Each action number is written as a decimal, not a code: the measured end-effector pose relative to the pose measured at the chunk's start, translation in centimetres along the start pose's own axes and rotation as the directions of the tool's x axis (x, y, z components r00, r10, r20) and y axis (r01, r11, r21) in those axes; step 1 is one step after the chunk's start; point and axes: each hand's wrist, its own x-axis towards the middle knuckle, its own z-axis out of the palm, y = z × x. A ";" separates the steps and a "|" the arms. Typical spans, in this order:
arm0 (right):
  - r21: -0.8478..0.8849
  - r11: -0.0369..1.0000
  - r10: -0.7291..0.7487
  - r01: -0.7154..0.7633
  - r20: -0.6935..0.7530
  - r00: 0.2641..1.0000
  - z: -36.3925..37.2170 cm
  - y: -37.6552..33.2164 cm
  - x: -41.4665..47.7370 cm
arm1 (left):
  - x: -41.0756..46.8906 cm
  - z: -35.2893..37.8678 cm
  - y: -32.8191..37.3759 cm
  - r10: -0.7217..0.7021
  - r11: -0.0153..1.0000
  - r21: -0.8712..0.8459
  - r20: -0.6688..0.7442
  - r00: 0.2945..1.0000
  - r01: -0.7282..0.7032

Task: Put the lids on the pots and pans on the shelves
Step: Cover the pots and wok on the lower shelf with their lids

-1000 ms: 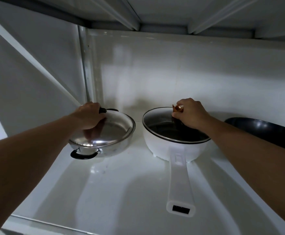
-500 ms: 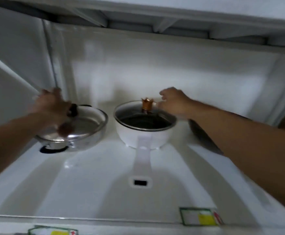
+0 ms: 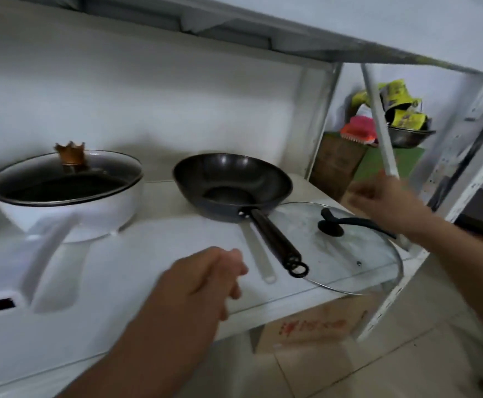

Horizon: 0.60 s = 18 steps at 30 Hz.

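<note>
Shelf (image 3: 137,254) of white metal carries a lidded white saucepan (image 3: 71,208), a bare black wok (image 3: 231,188) and, just right, a flat round glass lid (image 3: 349,251). Left hand (image 3: 205,285) hovers loosely curled, empty; right hand (image 3: 383,202) hovers open above the lid.

Dim, soft light; motion blur on hands, wide-angle warp at edges.

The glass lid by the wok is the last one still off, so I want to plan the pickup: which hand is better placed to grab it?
Probably the right hand: it hovers, empty, beside the glass lid and its black handle. The left hand is farther away, left of the wok's handle.
</note>
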 end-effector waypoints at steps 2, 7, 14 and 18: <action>-0.160 0.987 0.039 -0.016 0.146 0.989 2.0 3.0 0.4 | 1.3 3.1 0.4 -0.189 0.976 -0.097 0.067 0.980 0.195; -0.569 0.811 -0.005 0.134 0.222 0.975 4.5 6.4 2.7 | 5.3 8.7 0.5 -0.478 0.761 -0.389 0.204 0.855 0.518; -0.400 0.869 -0.115 0.292 0.411 0.905 4.9 8.0 3.6 | 6.6 11.5 1.8 -0.454 0.610 -0.627 0.225 0.862 0.485; -0.302 0.899 -0.156 0.317 0.457 0.876 2.5 8.6 2.3 | 6.6 11.6 2.0 -0.464 0.642 -0.600 0.192 0.865 0.477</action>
